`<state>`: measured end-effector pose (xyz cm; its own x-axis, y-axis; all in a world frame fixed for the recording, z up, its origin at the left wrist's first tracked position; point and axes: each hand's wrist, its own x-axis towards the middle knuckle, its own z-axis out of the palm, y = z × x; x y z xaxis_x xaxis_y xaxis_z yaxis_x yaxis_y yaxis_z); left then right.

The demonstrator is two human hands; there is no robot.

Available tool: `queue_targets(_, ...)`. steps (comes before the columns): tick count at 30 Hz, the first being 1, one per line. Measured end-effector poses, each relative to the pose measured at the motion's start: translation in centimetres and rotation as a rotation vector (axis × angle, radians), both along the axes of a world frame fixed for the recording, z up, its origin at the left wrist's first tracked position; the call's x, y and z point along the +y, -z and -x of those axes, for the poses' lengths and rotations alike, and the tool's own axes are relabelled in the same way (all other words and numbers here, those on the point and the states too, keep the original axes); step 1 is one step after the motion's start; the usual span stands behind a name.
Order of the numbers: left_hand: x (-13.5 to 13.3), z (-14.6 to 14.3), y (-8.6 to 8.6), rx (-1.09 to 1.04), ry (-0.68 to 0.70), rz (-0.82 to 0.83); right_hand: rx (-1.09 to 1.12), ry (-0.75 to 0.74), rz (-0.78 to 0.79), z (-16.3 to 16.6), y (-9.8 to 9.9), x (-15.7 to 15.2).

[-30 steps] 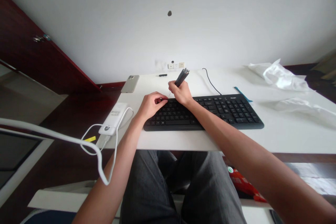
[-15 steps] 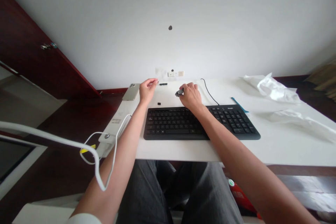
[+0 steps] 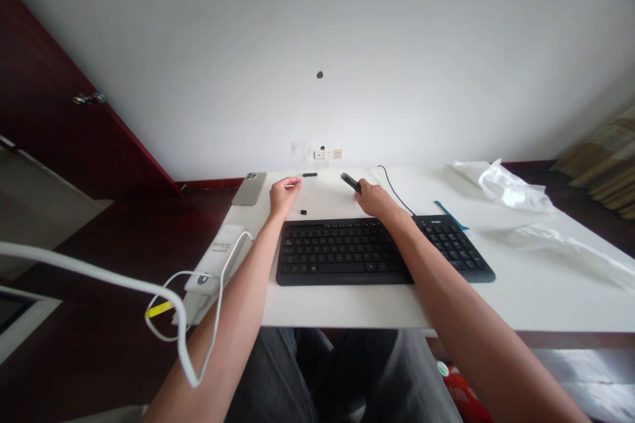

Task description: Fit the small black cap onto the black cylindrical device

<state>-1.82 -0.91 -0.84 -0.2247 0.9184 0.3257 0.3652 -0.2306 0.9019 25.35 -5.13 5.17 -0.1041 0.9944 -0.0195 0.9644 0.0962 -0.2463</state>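
Observation:
My left hand (image 3: 284,195) is raised over the back left part of the table, thumb and fingers pinched together. Whatever is between its fingertips is too small to make out. My right hand (image 3: 373,199) is closed round a black hand tool with a pale grey end (image 3: 350,182), which points up and to the left. That forearm crosses over the black keyboard (image 3: 342,252), hiding part of its keys. A small black keycap-like piece (image 3: 303,212) lies between my left hand and the keyboard. Farther back is a short row of black pieces (image 3: 310,174).
On the white table (image 3: 347,307), a phone (image 3: 249,189) and a white power strip (image 3: 214,261) with a looping white cable lie left. A thin blue tool (image 3: 451,215) sits behind the keyboard's right end. Crumpled white plastic bags (image 3: 506,188) lie right.
The view has tilted up slightly. My right hand has turned the tool so more of its length shows, pointing up-left. My left hand stays pinched, slightly nearer the keyboard.

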Motion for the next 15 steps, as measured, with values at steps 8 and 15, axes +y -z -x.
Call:
queue_targets(8,-0.3,0.0,0.0,-0.036,0.039,-0.004,-0.041,-0.062,0.028,-0.4,-1.2,-0.6)
queue_targets(15,-0.5,-0.5,-0.7,0.013,0.009,0.03,0.36,-0.393,-0.108,5.0,-2.5,-1.9)
